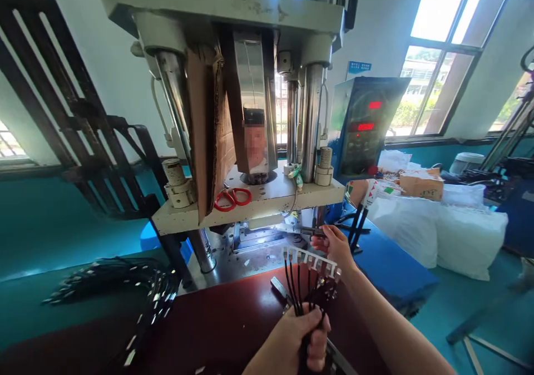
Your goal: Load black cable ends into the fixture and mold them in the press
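My left hand (306,330), low in the head view, is closed around a bunch of black cables (294,289). Their metal-tipped ends fan upward to a pale toothed strip (312,259) just above the hand. Beyond it, my right hand (334,244) pinches the dark handle of a slim tool (311,231), which points left into the lit gap under the press plate (267,205). Where the tool's tip ends is hard to make out. The strip lies between my two hands, over the dark red tabletop (225,319).
Red-handled scissors (232,198) rest on the press plate beside a cardboard sheet (208,136). A heap of black cables (154,280) lies at left. A control box (362,127), a blue surface (392,264) and white bags (450,230) are at right. A metal bar (279,289) is near my left hand.
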A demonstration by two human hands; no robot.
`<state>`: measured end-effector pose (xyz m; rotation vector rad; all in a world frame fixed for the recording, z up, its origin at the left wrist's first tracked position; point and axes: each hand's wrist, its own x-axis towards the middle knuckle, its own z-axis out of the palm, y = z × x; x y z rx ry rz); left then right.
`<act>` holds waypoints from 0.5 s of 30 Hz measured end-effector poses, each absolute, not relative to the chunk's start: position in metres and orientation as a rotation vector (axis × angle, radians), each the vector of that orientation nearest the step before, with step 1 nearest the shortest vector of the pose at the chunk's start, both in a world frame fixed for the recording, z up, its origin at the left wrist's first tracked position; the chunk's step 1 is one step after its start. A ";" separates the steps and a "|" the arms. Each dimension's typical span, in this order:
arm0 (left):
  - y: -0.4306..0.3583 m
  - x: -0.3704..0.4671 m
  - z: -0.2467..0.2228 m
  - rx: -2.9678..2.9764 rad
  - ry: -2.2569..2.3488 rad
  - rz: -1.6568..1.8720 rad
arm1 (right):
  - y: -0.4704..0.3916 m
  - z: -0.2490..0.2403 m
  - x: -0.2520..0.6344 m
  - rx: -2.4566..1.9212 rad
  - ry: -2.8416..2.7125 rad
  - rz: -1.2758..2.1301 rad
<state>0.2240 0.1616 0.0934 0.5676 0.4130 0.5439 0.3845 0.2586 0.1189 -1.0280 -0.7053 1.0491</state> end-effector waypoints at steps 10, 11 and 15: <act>0.164 0.219 0.100 0.493 0.544 0.772 | 0.186 0.093 0.459 -1.162 -0.612 0.993; 0.166 0.219 0.100 0.483 0.568 0.786 | 0.179 0.090 0.465 -1.183 -0.611 0.992; 0.172 0.217 0.097 0.416 0.610 0.818 | 0.159 0.082 0.481 -1.265 -0.642 1.036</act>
